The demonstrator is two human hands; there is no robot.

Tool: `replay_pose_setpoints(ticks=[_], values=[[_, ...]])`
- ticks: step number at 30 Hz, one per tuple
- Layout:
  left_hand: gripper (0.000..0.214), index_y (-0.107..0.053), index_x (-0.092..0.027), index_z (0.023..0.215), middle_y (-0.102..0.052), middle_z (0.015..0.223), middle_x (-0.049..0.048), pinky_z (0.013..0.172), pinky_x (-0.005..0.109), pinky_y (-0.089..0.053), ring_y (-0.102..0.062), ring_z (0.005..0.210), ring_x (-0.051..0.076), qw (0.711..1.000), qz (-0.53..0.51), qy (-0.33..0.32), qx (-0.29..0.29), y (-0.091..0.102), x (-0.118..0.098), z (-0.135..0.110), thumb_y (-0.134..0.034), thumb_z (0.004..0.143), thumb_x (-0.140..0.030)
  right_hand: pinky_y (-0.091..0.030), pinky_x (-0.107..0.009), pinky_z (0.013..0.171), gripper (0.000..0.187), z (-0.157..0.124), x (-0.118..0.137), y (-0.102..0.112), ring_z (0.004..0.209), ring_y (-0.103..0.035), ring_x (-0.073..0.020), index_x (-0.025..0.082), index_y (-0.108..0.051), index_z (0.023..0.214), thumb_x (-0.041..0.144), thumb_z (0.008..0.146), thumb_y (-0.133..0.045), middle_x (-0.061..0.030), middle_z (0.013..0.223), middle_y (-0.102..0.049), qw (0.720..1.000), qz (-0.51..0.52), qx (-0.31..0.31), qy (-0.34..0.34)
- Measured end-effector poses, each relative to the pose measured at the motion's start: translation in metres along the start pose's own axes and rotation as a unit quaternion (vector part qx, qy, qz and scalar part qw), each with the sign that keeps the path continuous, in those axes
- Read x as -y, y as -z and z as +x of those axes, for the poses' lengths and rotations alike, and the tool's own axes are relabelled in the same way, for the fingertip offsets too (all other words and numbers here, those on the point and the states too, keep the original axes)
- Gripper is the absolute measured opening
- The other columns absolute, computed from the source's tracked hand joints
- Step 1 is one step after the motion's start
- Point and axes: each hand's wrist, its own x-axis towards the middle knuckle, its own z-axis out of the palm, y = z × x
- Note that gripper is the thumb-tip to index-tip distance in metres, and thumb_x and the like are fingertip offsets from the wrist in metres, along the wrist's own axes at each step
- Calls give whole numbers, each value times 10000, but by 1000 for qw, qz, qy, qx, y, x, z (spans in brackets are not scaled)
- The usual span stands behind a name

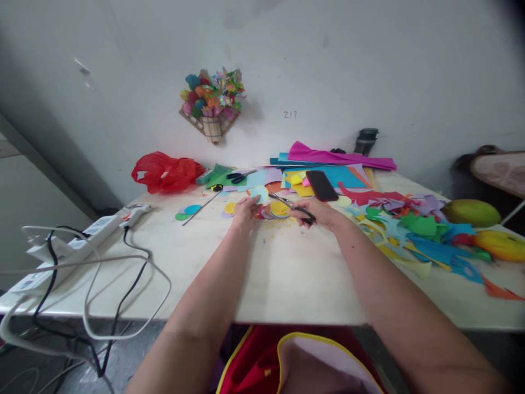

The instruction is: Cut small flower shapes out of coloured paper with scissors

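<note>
Between the fingers of my left hand is a light blue paper circle, held up above the table. My right hand grips black-handled scissors, whose blades point left toward the blue paper. Whether the blades touch the paper I cannot tell. Under and between the hands lie several cut paper circles, with a yellow circle on top and red and orange ones beside it. Small yellow paper bits are scattered just in front of them.
Paper scraps and yellow-green fruit lie on the right. A phone, coloured sheets and a second pair of scissors are at the back. A red plastic bag and a power strip with cables occupy the left.
</note>
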Motion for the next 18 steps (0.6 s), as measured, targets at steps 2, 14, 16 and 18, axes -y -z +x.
replay_pose_setpoints(ticks=[2, 14, 16, 18], values=[[241, -504, -158, 611, -628, 623, -3, 676, 248, -529, -621, 584, 102, 1000, 4, 3, 2, 1, 1, 1, -741, 598, -120, -309, -183, 350, 273, -4, 2, 4, 359, -457, -60, 134, -621, 771, 375, 704, -729, 13, 509, -582, 1000, -7, 23, 0], [213, -548, -145, 679, -684, 707, 45, 694, 262, -548, -678, 671, 146, 999, 11, 15, 39, 5, 7, 6, -749, 610, -149, -338, -195, 384, 351, -7, -1, 11, 375, -446, -64, 110, -704, 861, 400, 668, -747, 13, 483, -582, 994, -72, 79, 0], [227, -536, -150, 673, -682, 697, 39, 686, 259, -550, -679, 658, 144, 999, 13, 16, 42, 5, 7, 6, -753, 607, -151, -335, -198, 385, 359, -5, -2, 11, 376, -451, -68, 118, -709, 864, 409, 658, -753, 14, 480, -583, 994, -74, 76, -1], [230, -532, -151, 669, -677, 681, 33, 673, 259, -553, -674, 633, 140, 999, 13, 18, 42, 5, 8, 6, -752, 602, -146, -333, -199, 386, 360, -4, -3, 11, 375, -454, -69, 127, -711, 860, 416, 649, -757, 19, 476, -581, 994, -75, 77, -2]])
